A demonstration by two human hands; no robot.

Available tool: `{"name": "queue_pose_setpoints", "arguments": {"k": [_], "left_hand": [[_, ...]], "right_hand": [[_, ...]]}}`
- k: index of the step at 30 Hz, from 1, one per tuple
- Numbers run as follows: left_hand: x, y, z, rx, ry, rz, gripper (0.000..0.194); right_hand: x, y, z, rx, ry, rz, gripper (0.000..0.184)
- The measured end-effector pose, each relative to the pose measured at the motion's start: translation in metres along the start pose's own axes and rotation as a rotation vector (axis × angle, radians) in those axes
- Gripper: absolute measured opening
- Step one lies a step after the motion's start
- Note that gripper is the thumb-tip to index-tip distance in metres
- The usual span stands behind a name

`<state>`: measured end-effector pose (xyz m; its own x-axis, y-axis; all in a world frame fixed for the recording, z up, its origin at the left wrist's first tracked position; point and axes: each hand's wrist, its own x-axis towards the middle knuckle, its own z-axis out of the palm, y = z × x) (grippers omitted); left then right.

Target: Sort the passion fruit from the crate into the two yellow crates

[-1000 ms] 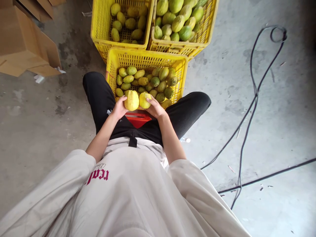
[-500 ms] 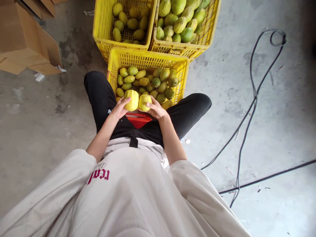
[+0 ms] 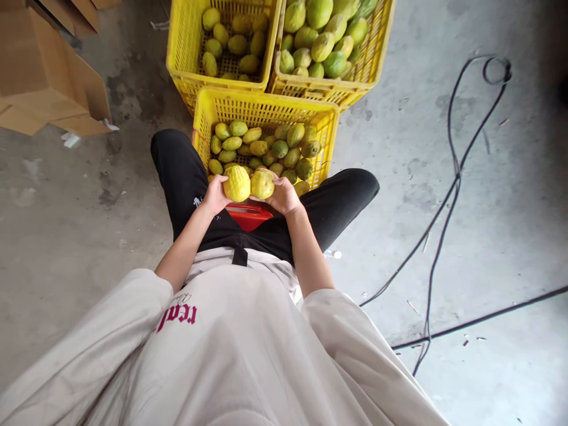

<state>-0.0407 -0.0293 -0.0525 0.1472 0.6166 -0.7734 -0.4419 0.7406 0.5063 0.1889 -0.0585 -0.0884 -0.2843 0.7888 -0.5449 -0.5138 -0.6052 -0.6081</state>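
My left hand (image 3: 216, 195) is wrapped round the left side of a plump, ribbed yellow fruit (image 3: 237, 184). In my right hand (image 3: 284, 194) is a second yellow fruit (image 3: 262, 184), slightly smaller, with a brownish patch near its top. Both fruits are side by side, nearly touching, above my lap at the near rim of a yellow plastic crate (image 3: 270, 108). Several oval green-and-yellow fruits (image 3: 279, 148) lie in that crate. They resemble papayas or small melons; I cannot tell which. My fingers under the held fruits are mostly hidden.
Behind stand two more yellow crates, the left one (image 3: 189, 41) and the fuller right one (image 3: 377, 47), both with similar fruit. Opened cardboard boxes (image 3: 39, 65) lie at upper left. A black cable (image 3: 459, 171) loops over the concrete floor. Something red (image 3: 248, 219) shows between my legs.
Both fruits have turned in my hands, and other sides now face up. My right thumb has slid from the fruit's front to its side. The hands stay in nearly the same place.
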Motion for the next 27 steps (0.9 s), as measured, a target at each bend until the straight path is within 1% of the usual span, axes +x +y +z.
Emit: {"name": "queue_pose_setpoints", "arguments": {"k": [3,6,8,11,12,14,15,17,19,21,23,25,27], "left_hand": [[-0.001,0.003,0.002,-0.046,0.027,-0.011,0.018],[-0.003,0.001,0.003,-0.034,0.037,0.017,0.011],[-0.004,0.000,0.000,0.000,0.035,0.038,0.019],[-0.003,-0.003,-0.006,0.078,0.046,0.050,0.040],[-0.002,-0.005,-0.009,0.110,0.064,0.045,0.047],[0.001,-0.008,-0.012,0.190,0.095,0.015,0.054],[0.003,-0.010,-0.013,0.238,0.098,-0.008,0.055],[0.006,-0.015,-0.012,0.347,0.114,-0.070,0.054],[0.009,-0.019,-0.010,0.422,0.152,-0.103,0.056],[0.012,-0.022,-0.007,0.454,0.166,-0.100,0.063],[0.015,-0.022,-0.004,0.480,0.176,-0.097,0.064],[0.018,-0.021,-0.003,0.502,0.196,-0.098,0.061],[0.021,-0.020,-0.003,0.511,0.220,-0.099,0.060]], "right_hand": [[-0.002,-0.002,0.001,-0.025,0.011,-0.053,0.065],[-0.002,0.001,0.002,-0.070,0.044,-0.105,0.080],[0.000,0.005,0.001,-0.106,0.055,-0.104,0.089],[0.005,0.013,0.000,-0.185,0.068,-0.060,0.096],[0.006,0.015,-0.001,-0.222,0.085,-0.048,0.096],[0.007,0.019,-0.002,-0.332,0.144,-0.023,0.093],[0.007,0.020,-0.002,-0.405,0.178,-0.009,0.087],[0.006,0.021,-0.001,-0.582,0.258,0.066,0.068],[0.008,0.016,0.001,-0.772,0.267,0.157,0.051],[0.015,0.001,0.003,-0.864,0.255,0.188,0.044],[0.030,-0.030,0.003,-0.898,0.266,0.155,0.045],[0.050,-0.078,0.003,-0.918,0.325,0.046,0.051],[0.069,-0.137,0.004,-0.912,0.456,-0.200,0.061]]}}
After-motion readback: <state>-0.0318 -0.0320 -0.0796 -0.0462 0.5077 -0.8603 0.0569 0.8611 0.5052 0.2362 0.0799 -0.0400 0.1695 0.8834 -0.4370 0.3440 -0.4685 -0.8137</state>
